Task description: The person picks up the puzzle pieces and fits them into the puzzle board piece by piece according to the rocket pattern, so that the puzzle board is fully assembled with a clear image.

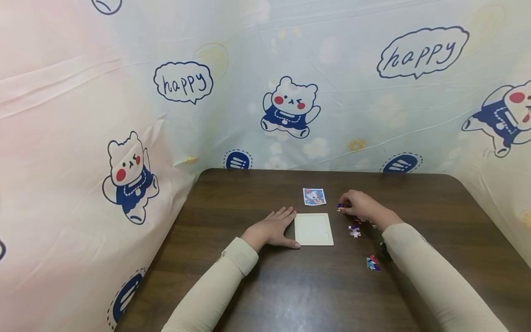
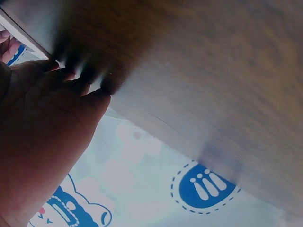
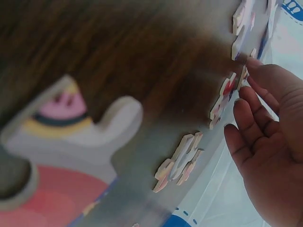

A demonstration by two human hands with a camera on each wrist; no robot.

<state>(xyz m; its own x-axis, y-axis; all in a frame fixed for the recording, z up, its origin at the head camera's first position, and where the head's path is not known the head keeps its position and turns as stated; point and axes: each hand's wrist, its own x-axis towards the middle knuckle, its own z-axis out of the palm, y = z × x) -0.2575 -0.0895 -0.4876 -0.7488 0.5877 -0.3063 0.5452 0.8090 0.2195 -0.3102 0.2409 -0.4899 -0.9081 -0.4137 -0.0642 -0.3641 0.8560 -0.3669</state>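
Observation:
With its fingers spread, my left hand (image 1: 274, 229) rests along the left edge of a white square puzzle tray (image 1: 314, 229); the thumb lies at the tray's near corner. To the right of the tray, my right hand (image 1: 365, 206) pinches a small jigsaw piece (image 1: 339, 207) between thumb and fingertips, close over the table. A loose jigsaw piece (image 1: 354, 231) lies just nearer than that hand. In the right wrist view, the held piece (image 3: 243, 78) shows edge-on at the fingertips, and a pink and grey piece (image 3: 71, 146) looms close to the camera.
Beyond the tray lies a small printed picture card (image 1: 314, 197). A colourful jigsaw piece (image 1: 373, 263) sits nearer on the right, and several others lie partly hidden under the right arm. The brown wooden table (image 1: 232, 193) meets a patterned cloth (image 1: 332, 106) at its back and left.

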